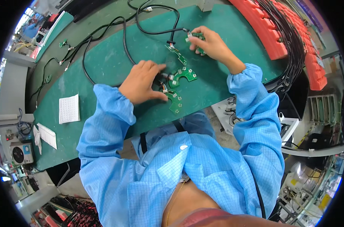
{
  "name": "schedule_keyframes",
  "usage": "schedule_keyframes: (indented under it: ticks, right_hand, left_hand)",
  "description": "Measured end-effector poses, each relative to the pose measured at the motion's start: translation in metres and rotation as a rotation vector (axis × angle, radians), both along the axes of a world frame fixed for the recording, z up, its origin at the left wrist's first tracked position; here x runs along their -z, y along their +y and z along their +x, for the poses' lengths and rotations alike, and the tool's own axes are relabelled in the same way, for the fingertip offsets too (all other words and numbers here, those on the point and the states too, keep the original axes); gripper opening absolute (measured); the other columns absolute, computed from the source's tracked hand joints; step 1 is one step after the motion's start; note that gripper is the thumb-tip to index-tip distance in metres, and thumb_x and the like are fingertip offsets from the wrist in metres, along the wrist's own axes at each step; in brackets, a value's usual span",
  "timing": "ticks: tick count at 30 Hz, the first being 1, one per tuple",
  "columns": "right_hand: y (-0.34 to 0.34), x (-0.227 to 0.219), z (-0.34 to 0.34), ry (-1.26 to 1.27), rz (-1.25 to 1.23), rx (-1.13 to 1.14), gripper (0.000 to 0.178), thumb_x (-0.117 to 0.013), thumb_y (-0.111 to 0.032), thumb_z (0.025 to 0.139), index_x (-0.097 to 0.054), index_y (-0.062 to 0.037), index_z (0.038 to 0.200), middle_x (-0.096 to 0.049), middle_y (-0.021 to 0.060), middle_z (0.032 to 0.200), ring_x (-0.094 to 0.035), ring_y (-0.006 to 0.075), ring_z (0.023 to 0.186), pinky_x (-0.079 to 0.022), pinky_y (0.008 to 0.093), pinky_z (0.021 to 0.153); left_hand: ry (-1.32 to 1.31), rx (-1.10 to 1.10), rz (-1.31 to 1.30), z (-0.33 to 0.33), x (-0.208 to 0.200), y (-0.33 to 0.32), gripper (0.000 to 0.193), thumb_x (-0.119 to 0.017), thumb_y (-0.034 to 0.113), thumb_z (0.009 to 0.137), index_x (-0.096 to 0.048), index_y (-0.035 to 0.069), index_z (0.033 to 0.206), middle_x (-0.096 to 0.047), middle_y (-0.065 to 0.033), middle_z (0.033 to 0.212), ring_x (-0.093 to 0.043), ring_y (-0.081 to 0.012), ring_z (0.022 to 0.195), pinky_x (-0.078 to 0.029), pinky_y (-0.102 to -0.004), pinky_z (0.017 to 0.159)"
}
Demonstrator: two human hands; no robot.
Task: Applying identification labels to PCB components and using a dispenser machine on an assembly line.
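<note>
My right hand point(211, 43) pinches a small green circuit board point(199, 36) above the far side of the green table mat. A black cable point(160, 33) runs up to that board from the left. Lower left, my left hand point(141, 82) rests with thumb and fingers apart beside the plugged cable ends of two curved green boards. One curved board point(186, 75) lies just right of its fingertips, and another board point(175, 103) lies below, by the thumb. Between the hands a further circuit board point(179, 55) sits tilted at its cable end. My left palm hides part of the cables.
Black cables point(110, 24) loop across the table's far left, with small boards on some ends. Red slotted racks point(261, 32) hold a bundle of black cables point(295, 56) at right. A printed paper sheet point(69, 109) and a white strip point(47, 135) lie on the left.
</note>
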State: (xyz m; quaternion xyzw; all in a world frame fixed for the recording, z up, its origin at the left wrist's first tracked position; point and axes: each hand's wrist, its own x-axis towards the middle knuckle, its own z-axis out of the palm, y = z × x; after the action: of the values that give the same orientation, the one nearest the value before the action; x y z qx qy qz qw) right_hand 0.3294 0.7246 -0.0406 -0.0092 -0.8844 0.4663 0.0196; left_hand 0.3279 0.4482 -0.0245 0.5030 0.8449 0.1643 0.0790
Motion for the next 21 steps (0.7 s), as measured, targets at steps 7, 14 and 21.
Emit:
schedule_keyframes:
  ticks: [7,14,21]
  right_hand:
    - [-0.044,0.001,0.008,0.174,0.321,-0.212,0.068,-0.074,-0.023,0.072,-0.040,-0.0117,0.131,-0.061,0.0120,0.101,-0.060,0.0312,0.095,-0.047,0.0408,0.080]
    - [-0.031,-0.001,0.008,0.363,0.394,-0.456,0.059,-0.065,-0.005,0.069,-0.045,-0.0084,0.124,-0.058,0.0153,0.107,-0.056,0.0348,0.098,-0.045,0.0432,0.084]
    - [-0.006,-0.052,0.014,0.371,0.256,-0.673,0.051,-0.059,0.004,0.067,-0.050,-0.0045,0.117,-0.057,0.0119,0.105,-0.057,0.0258,0.094,-0.046,0.0379,0.082]
  left_hand:
    - [-0.218,0.072,0.050,0.010,0.000,0.007,0.039,-0.081,0.024,0.067,-0.055,0.004,0.088,-0.055,-0.0079,0.084,-0.054,-0.0259,0.083,-0.043,-0.0361,0.073]
    - [-0.682,-0.061,0.069,0.001,-0.024,-0.011,0.031,-0.070,0.003,0.077,-0.051,0.003,0.101,-0.058,-0.0062,0.089,-0.056,-0.0144,0.080,-0.046,-0.0294,0.074]
    - [-0.775,-0.361,1.119,-0.057,-0.059,0.008,0.037,-0.060,0.000,0.085,-0.053,0.005,0.121,-0.062,-0.0053,0.103,-0.061,-0.0166,0.088,-0.051,-0.0310,0.079]
